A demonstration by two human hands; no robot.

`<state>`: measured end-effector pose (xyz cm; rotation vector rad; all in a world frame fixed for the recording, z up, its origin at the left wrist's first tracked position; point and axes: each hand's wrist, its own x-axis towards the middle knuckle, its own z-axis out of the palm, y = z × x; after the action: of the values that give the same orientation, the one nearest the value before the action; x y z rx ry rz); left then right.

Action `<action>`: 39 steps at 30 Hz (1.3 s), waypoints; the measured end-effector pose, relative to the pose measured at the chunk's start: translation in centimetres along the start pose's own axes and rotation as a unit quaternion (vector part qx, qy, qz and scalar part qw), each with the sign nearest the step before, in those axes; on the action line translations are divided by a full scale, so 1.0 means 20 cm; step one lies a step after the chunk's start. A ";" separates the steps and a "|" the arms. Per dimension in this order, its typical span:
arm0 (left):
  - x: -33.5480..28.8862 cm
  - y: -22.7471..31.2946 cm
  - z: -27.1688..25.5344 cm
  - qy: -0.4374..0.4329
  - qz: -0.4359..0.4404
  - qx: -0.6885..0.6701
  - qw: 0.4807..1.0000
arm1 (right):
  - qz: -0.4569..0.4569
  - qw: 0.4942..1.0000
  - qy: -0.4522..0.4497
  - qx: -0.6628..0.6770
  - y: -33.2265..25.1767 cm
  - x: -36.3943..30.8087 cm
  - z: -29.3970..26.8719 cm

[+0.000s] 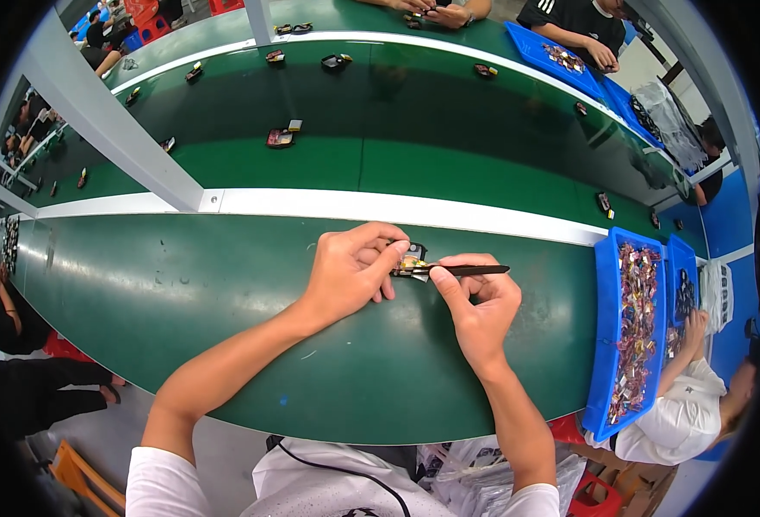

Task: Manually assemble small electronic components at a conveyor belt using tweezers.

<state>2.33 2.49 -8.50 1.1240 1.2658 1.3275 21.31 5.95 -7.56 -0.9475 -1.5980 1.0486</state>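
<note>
A small black plastic casing (417, 254) is pinched by the left hand (348, 269), its near side reached rightward-in by a slim dark tweezer-shaped tool (476, 270) gripped in the right hand (487, 312).

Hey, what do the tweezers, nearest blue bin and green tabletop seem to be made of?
Tweezers: probably metal with a dark, matte coating, given the slim shape; plastic is possible.
Nearest blue bin: likely moulded plastic, evenly coloured with smooth, slightly shiny walls.
Green tabletop: perhaps laminate or rubber-type matting, smooth and semi-gloss, showing soft glare and pale scuffs.
</note>
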 end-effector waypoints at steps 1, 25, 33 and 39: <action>0.00 0.00 0.00 0.001 -0.001 0.000 1.000 | 0.001 1.000 -0.001 0.000 0.00 0.00 0.00; -0.01 -0.01 0.00 -0.036 0.054 -0.014 0.998 | 0.212 0.970 -0.038 0.117 -0.09 0.04 -0.02; -0.01 -0.02 0.01 -0.016 0.059 -0.029 0.998 | 0.226 0.966 -0.031 0.126 -0.09 0.04 -0.02; -0.02 -0.03 0.02 0.007 0.117 0.022 0.993 | 0.217 0.967 -0.020 0.128 -0.09 0.04 -0.01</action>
<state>2.88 2.12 -9.07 1.3276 1.2061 1.4879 21.21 6.12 -5.62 -1.1282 -1.2701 1.5434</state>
